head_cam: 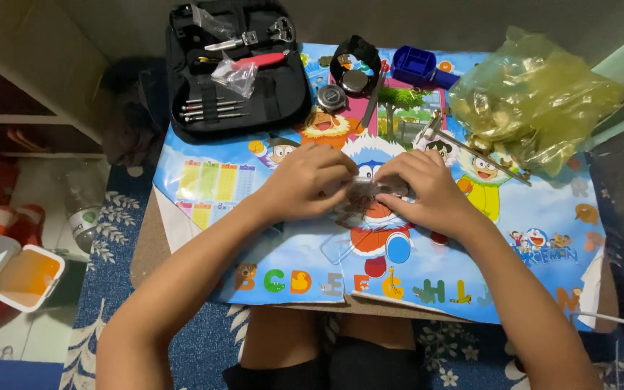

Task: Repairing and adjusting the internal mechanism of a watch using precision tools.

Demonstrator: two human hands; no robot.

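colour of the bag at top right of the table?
Translucent yellow-green plastic bag, crumpled, with gold-coloured bits inside. Shows best in the head view.

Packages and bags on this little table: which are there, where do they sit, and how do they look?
Yellow plastic bag: far right corner, crumpled, translucent, holding small gold-coloured parts.
Black tool case: far left, open, rectangular, with metal tools inside.
Clear plastic pouch: lying on the case, small, crinkled.
Both hands, left hand and right hand, meet over a small clear packet at the table's middle.

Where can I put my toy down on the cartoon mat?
Free: the mat right of the right hand, and the left part between the tool case and left hand. Crowded: the top edge, with watch, blue box, yellow bag.
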